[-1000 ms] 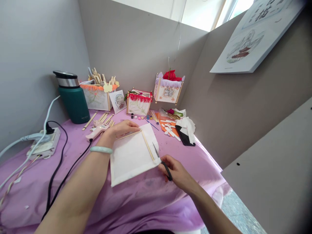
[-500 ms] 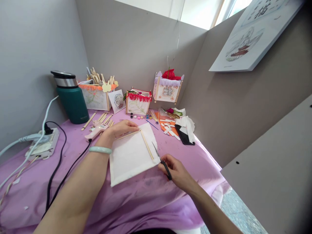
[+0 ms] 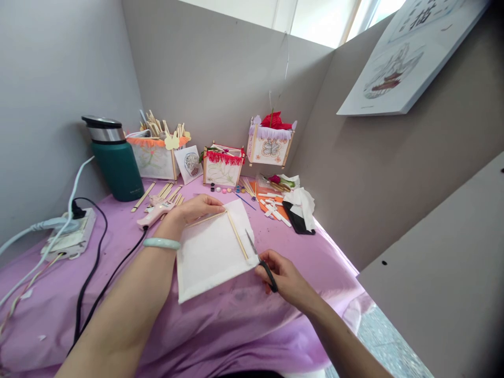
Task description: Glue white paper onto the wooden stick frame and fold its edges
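Note:
My left hand (image 3: 202,207), with a pale green bangle on its wrist, grips the far corner of a white-covered stick frame (image 3: 210,256). Thin wooden sticks show along the frame's far and right sides, and white sheet extends past the right stick. In my right hand (image 3: 279,269) is a pair of black-handled scissors (image 3: 269,275), fingers wrapped round the handles. The blades point away from me, along the frame's right edge near its lower right corner.
A pink glue gun (image 3: 156,214) and loose sticks lie left of the frame. Behind stand a green bottle (image 3: 117,165) and decorated boxes (image 3: 223,169). A power strip (image 3: 71,236) is far left; white strips (image 3: 275,209) and a black pouch (image 3: 299,219) lie right.

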`<state>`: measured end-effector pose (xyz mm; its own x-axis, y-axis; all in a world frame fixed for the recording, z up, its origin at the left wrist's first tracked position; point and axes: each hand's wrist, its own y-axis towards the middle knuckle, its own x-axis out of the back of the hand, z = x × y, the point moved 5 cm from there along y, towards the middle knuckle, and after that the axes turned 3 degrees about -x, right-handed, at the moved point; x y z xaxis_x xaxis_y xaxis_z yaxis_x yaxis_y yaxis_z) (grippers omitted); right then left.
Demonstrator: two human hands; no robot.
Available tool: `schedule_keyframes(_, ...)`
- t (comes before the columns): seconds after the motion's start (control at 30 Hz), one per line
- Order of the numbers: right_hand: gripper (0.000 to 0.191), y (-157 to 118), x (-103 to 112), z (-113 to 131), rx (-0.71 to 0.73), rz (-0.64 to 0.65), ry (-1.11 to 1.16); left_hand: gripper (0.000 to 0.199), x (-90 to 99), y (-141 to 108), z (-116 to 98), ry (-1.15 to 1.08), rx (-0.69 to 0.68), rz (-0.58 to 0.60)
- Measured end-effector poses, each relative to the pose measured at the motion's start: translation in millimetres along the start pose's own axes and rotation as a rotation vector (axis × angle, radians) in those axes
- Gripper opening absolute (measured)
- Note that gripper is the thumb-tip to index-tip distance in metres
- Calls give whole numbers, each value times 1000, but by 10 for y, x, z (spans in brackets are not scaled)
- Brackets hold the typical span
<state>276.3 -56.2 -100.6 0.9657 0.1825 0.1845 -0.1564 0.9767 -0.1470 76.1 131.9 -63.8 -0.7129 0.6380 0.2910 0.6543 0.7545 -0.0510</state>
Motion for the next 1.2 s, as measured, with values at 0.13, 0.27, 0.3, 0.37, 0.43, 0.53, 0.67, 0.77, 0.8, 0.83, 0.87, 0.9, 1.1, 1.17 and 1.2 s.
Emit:
schedule_keyframes(0.13, 25, 22, 0, 7, -10, 9, -5, 32, -5, 1, 5, 14, -4, -5)
schedule_keyframes(0.27, 26, 34, 6, 29, -15, 19, -4, 31, -7, 3, 7, 19, -8, -15)
schedule_keyframes(0.3, 25, 26, 7, 37, -21, 25, -11, 31, -7, 1, 4, 20, -8, -19)
schedule_keyframes(0.37, 24, -6, 10, 51, -37, 38, -31, 30, -8, -5, -5, 22, -5, -23)
schedule_keyframes(0.43, 23, -51, 12, 63, -55, 50, -36, 31, -11, -10, -15, 23, -7, -21)
schedule_keyframes(0.53, 24, -94, 8, 81, -72, 56, -12, 31, -17, -10, -18, 18, -8, -12)
schedule_keyframes(0.67, 23, -48, -8, 110, -66, 33, -13, 32, -21, -5, -17, 31, -14, -16)
schedule_keyframes(0.77, 20, 22, -30, 134, -61, 16, -11, 32, -42, -3, -17, 17, -22, 8)
schedule_keyframes(0.8, 19, 42, -36, 143, -60, 8, -12, 32, -49, -3, -16, 9, -24, 17)
schedule_keyframes(0.83, 18, 58, -41, 153, -59, 0, -15, 32, -54, -1, -15, 4, -25, 25)
schedule_keyframes(0.87, 18, 72, -45, 162, -59, -8, -19, 33, -55, 1, -14, 6, -27, 28)
schedule_keyframes(0.9, 18, 82, -50, 171, -58, -14, -24, 34, -52, 4, -13, 15, -30, 27)
schedule_keyframes(1.1, 25, 125, -69, 210, -30, -37, -38, 36, -34, 8, -26, 101, -40, 10)
schedule_keyframes(1.17, 26, 134, -69, 208, -25, -45, -35, 36, -43, -3, -40, 104, -40, 13)
schedule_keyframes(1.2, 26, 138, -68, 203, -23, -49, -35, 35, -48, -10, -49, 104, -40, 14)
